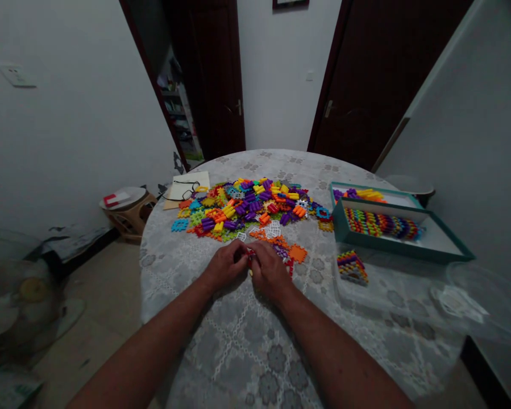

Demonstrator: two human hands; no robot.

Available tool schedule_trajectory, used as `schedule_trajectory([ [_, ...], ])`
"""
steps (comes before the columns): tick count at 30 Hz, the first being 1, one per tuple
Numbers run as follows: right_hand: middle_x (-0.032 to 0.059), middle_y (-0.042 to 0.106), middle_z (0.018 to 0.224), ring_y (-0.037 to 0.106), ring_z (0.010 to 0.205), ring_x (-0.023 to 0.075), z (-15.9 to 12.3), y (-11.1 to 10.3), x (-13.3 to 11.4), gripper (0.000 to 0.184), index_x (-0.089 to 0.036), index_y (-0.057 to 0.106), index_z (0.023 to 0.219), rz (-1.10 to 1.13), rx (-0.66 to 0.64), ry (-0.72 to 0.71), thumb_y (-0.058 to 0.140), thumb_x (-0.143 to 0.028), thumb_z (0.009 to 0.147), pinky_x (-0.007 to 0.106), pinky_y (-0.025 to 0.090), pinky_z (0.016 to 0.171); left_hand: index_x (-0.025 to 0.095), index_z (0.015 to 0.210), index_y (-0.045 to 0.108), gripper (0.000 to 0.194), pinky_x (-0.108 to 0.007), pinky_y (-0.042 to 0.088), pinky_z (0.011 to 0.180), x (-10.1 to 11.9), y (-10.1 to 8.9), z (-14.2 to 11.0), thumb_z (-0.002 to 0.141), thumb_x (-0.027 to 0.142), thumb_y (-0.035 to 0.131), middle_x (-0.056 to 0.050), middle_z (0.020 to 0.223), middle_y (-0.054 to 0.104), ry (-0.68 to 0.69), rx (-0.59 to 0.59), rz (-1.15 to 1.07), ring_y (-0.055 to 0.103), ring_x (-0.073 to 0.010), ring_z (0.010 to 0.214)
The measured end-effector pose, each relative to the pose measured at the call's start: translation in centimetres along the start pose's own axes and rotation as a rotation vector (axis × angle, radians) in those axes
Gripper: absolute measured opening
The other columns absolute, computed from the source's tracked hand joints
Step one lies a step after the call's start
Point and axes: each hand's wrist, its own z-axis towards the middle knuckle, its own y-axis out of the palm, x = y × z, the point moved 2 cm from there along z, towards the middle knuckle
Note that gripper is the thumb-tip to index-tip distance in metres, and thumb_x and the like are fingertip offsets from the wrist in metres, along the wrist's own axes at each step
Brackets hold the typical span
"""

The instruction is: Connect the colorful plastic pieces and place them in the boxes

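Both my hands rest together on the round table (238, 352), near its middle. My left hand (226, 263) and my right hand (270, 269) have their fingers closed on small plastic building pieces (250, 257), red showing between the fingertips. Just past my right hand lie an orange flat piece (298, 253) and some red and white ones. Farther back spreads a big pile of coloured interlocking pieces (246, 207) in purple, orange, yellow, green and blue.
A teal box (443, 247) at the right holds a long multicoloured assembled strip (381, 223). A small assembled block (352, 267) sits in front of it on a clear lid. Glasses (186, 190) lie on paper at the back left. A stool (129, 207) stands beside the table.
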Motion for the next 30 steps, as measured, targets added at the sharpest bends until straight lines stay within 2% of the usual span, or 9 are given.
schedule_trajectory([
  [4,0.0147,0.072,0.127,0.067,0.118,0.0253,-0.12,0.22,0.47,0.049,-0.017,0.067,0.141,0.008,-0.019,0.020,0.051,-0.004,0.096,0.043,0.057,0.108,0.022,0.111,0.065,0.019,-0.030,0.048,0.072,0.28,0.02,0.01,0.096,0.033,0.062,0.001,0.083,0.069,0.019,-0.023,0.020,0.063,-0.0182,0.074],
  [9,0.0119,0.074,0.127,0.068,0.120,0.0241,0.05,0.07,0.44,0.051,-0.020,0.068,0.140,0.038,-0.041,0.064,0.051,-0.004,0.095,0.042,0.055,0.111,0.021,0.111,0.068,0.022,-0.031,0.047,0.072,0.24,0.08,0.07,0.096,0.036,0.061,-0.001,0.086,0.070,0.051,-0.024,0.097,0.063,-0.0190,0.075],
  [16,0.0147,0.071,0.128,0.065,0.122,0.0251,0.16,0.41,0.35,0.044,-0.017,0.069,0.136,0.011,0.002,0.039,0.052,-0.005,0.096,0.042,0.054,0.112,0.019,0.104,0.069,0.021,-0.032,0.048,0.073,0.12,0.25,0.12,0.097,0.036,0.059,-0.003,0.086,0.071,0.066,-0.006,0.147,0.064,-0.0197,0.076],
  [21,0.0146,0.072,0.124,0.066,0.117,0.0254,0.17,0.33,0.42,0.034,-0.016,0.070,0.132,-0.026,0.041,0.028,0.056,-0.011,0.101,0.041,0.055,0.109,0.020,0.102,0.067,0.020,-0.031,0.048,0.073,0.08,0.19,0.17,0.097,0.038,0.057,-0.001,0.085,0.071,0.031,-0.004,0.118,0.063,-0.0188,0.074],
  [26,0.0125,0.074,0.122,0.068,0.116,0.0249,0.15,0.14,0.56,0.033,-0.019,0.069,0.137,-0.077,-0.028,0.068,0.056,-0.016,0.106,0.040,0.055,0.107,0.023,0.106,0.066,0.021,-0.033,0.049,0.078,0.19,0.02,0.17,0.099,0.040,0.055,-0.002,0.091,0.074,0.012,-0.010,0.073,0.065,-0.0202,0.080],
  [30,0.0128,0.075,0.122,0.069,0.114,0.0251,0.06,0.06,0.91,0.030,-0.019,0.070,0.135,-0.115,-0.032,0.063,0.056,-0.019,0.108,0.040,0.056,0.104,0.023,0.104,0.066,0.024,-0.033,0.049,0.077,0.33,-0.09,0.08,0.102,0.044,0.054,-0.003,0.090,0.073,0.030,-0.020,0.042,0.067,-0.0213,0.080],
])
